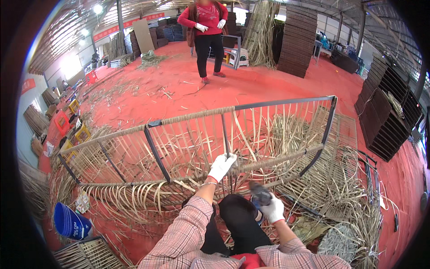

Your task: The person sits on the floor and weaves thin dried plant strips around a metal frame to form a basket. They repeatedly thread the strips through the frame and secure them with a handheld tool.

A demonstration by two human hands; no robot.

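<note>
A long dark metal frame point(282, 102) stands across my lap, strung with many pale woven strips and partly wrapped rails. My left hand point(221, 168), in a white glove, is closed around the frame where an upright bar meets the lower wrapped rail point(255, 165). My right hand point(273, 210), also gloved in white, grips a dark hand tool point(260, 194) with a rounded body. The tool is held just below the rail, apart from it; its nose is smeared by motion, so its exact kind is unclear. Loose strip ends hang along the frame's lower edge.
Loose strips point(331, 193) lie heaped at the right. A blue bucket point(70, 222) and a slatted panel point(92, 255) are at the lower left. A person in red point(209, 27) stands beyond the frame. Dark stacked panels point(385, 112) rise at the right; stools point(62, 122) line the left.
</note>
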